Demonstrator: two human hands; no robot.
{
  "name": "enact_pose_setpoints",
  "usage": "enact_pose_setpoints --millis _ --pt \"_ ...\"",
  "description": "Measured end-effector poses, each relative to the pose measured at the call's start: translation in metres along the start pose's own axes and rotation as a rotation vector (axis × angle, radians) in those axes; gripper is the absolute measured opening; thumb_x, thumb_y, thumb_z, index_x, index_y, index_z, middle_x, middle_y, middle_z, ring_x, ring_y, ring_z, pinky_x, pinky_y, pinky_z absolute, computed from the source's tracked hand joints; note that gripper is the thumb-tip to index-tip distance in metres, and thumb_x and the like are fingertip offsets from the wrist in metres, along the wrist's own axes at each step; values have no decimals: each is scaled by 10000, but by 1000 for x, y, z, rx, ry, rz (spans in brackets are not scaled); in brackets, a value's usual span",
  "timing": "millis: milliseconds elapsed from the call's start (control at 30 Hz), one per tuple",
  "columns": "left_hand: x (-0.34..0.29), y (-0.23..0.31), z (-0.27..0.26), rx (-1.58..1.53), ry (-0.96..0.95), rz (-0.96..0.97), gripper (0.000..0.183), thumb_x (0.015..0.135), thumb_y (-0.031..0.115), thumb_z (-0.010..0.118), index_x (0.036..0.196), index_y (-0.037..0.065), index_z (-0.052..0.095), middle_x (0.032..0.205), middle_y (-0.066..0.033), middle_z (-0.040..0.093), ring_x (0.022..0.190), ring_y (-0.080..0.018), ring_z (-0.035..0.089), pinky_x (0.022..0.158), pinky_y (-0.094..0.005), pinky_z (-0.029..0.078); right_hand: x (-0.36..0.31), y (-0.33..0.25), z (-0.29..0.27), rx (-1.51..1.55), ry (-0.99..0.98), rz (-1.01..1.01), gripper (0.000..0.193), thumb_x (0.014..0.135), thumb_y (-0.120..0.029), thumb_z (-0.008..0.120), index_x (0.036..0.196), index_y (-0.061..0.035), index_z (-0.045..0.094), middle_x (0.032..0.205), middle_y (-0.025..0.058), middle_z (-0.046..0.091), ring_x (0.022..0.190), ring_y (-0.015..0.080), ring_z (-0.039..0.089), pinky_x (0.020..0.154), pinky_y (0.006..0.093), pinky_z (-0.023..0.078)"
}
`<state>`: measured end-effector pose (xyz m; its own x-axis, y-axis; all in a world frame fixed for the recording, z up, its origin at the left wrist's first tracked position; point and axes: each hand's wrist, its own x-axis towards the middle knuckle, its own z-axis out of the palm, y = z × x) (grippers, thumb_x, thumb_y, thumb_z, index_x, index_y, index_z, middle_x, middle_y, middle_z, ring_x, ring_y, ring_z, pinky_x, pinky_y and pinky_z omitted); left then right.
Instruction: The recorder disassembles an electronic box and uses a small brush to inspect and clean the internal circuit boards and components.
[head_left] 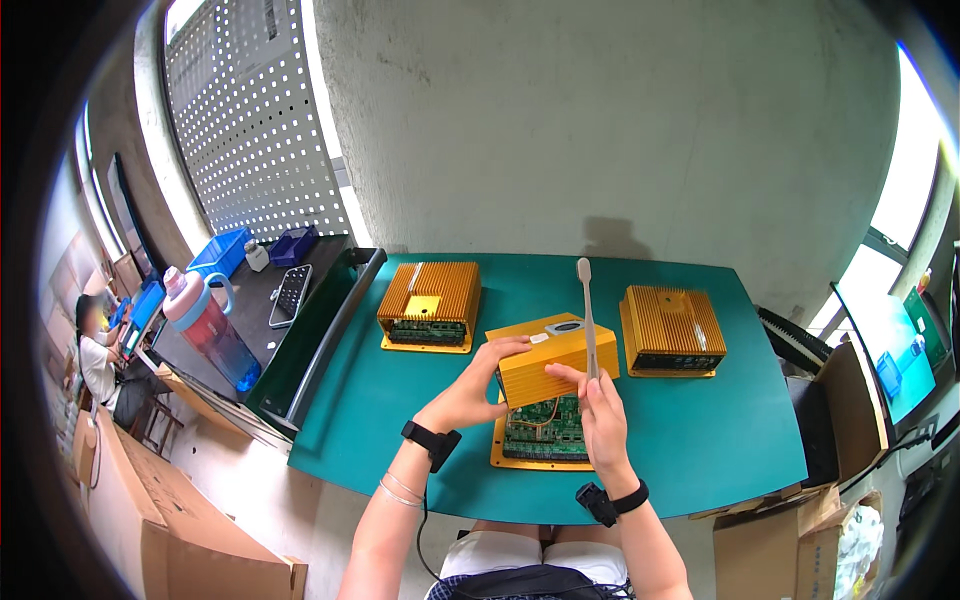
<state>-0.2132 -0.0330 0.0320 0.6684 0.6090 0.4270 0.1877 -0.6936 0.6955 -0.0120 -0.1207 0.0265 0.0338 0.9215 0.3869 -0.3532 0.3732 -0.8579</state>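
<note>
My left hand grips the left end of a yellow metal housing cover, thumb low and fingers over the top. The cover is held tilted above an opened unit, whose green circuit board shows on a yellow base plate. Between the fingers of my right hand is a pale toothbrush, upright with its head at the top. One finger of that hand reaches to the cover's side. Part of the board is hidden by the cover and my right hand.
Two finned yellow units stand on the green table: a left unit and a right unit. A side bench at left holds a water bottle, blue bins and a phone-like device. Cardboard boxes flank the table; a person sits far left.
</note>
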Motion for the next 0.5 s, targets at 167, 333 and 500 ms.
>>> enact_pose_setpoints --millis 167,333,500 --pt "1 3 0 34 -20 35 796 694 -28 744 1392 86 377 1456 -147 387 1385 -318 335 1158 -414 278 -5 0 2 26 26 -28 226 1054 -234 313 888 -99 387 1275 259 572 1306 298 438 1134 406 223" --pt "-4 35 -3 140 131 -64 892 681 65 799 1446 97 342 1461 -148 374 1366 -326 356 1153 -409 290 0 -1 2 37 -4 -29 230 1063 -198 287 885 -80 374 1307 259 555 1344 321 407 1145 428 233" --pt "-1 73 8 355 140 -138 867 666 100 805 1430 112 396 1429 -134 399 1344 -354 360 1132 -432 320 2 1 5 45 -22 -35 235 1065 -205 284 894 -78 382 1315 256 553 1362 325 389 1148 428 228"
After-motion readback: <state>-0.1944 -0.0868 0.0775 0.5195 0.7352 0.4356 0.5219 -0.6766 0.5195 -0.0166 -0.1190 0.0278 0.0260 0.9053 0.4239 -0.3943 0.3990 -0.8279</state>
